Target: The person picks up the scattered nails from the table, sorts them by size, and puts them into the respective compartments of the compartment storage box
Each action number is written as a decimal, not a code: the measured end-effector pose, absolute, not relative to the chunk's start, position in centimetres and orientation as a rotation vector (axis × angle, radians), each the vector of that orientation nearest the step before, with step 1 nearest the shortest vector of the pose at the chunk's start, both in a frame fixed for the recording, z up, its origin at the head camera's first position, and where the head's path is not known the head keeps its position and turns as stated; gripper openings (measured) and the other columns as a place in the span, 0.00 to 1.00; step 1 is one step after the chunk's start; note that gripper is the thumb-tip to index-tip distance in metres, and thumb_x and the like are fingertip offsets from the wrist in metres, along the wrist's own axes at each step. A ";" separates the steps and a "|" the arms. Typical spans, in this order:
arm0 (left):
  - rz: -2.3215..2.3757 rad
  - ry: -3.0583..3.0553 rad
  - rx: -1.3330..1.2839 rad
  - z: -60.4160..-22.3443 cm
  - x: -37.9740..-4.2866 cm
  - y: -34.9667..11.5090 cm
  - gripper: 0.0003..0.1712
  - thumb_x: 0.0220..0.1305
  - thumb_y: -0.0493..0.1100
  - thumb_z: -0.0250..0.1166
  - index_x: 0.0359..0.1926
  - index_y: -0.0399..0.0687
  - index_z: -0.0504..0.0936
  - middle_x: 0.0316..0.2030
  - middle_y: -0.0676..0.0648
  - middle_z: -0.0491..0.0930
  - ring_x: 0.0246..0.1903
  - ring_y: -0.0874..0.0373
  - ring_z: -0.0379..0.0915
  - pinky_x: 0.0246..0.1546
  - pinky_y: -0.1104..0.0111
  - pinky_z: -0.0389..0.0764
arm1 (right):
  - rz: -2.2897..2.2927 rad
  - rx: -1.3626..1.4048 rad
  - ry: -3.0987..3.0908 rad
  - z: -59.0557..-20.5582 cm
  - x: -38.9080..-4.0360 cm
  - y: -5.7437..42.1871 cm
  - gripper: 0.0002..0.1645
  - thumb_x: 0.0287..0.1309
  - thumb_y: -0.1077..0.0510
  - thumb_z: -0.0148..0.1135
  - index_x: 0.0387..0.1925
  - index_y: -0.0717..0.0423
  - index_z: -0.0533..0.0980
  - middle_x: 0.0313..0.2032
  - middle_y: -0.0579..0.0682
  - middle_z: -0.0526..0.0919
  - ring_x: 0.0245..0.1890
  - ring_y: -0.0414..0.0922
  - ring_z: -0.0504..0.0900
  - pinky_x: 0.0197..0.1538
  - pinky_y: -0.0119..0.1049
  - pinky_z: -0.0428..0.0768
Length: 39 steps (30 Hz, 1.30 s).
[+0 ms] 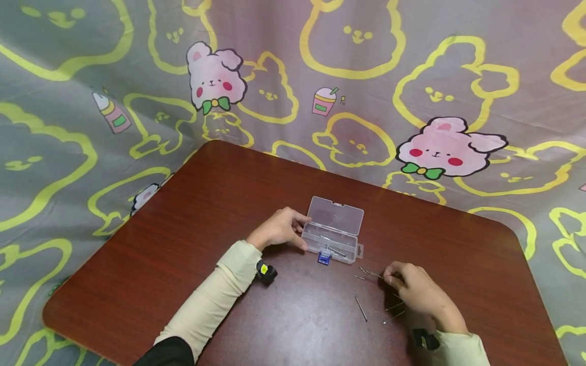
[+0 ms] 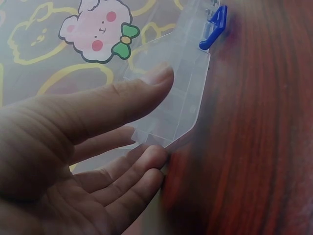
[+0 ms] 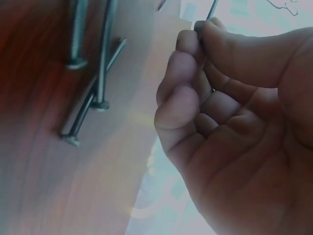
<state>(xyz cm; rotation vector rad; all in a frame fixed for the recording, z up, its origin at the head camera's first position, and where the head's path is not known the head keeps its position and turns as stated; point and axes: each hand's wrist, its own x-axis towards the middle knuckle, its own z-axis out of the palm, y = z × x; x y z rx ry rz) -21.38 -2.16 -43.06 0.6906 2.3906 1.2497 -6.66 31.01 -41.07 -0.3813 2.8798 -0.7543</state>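
Observation:
My left hand (image 1: 280, 227) holds the left end of a clear plastic box (image 1: 313, 234), thumb at the front corner and fingers toward the back. The box's hinged lid (image 1: 336, 216) stands raised. On its front is a blue latch (image 1: 324, 257), and a few nails (image 1: 338, 252) lie inside. To the right of the box, my right hand (image 1: 421, 291) pinches a thin metal nail (image 3: 212, 9) between thumb and fingertips, low over the table. Loose nails (image 3: 92, 93) with flat heads lie beside and below that hand.
The brown wooden table (image 1: 183, 213) has rounded corners. One nail (image 1: 361, 308) lies by itself in front of the box, and small ones (image 1: 359, 277) lie near its right corner. A patterned curtain (image 1: 274, 46) hangs behind the table.

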 end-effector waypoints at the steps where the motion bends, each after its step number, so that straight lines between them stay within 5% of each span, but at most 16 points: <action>1: 1.250 2.391 0.692 -43.1 -21.4 -2.2 0.44 0.36 0.38 0.87 0.60 0.40 0.82 0.43 0.45 0.84 0.40 0.57 0.78 0.38 0.70 0.78 | -0.765 -0.383 2.881 -41.0 -6.7 31.0 0.10 0.66 0.67 0.61 0.30 0.50 0.78 0.25 0.39 0.72 0.27 0.37 0.70 0.33 0.35 0.70; 39: 1.235 2.399 0.674 -42.9 -21.2 -2.1 0.44 0.37 0.38 0.87 0.61 0.41 0.82 0.45 0.46 0.84 0.41 0.57 0.78 0.39 0.70 0.78 | -0.932 -0.365 2.922 -40.4 -9.7 28.7 0.08 0.65 0.68 0.60 0.33 0.58 0.82 0.26 0.45 0.79 0.28 0.42 0.74 0.34 0.36 0.73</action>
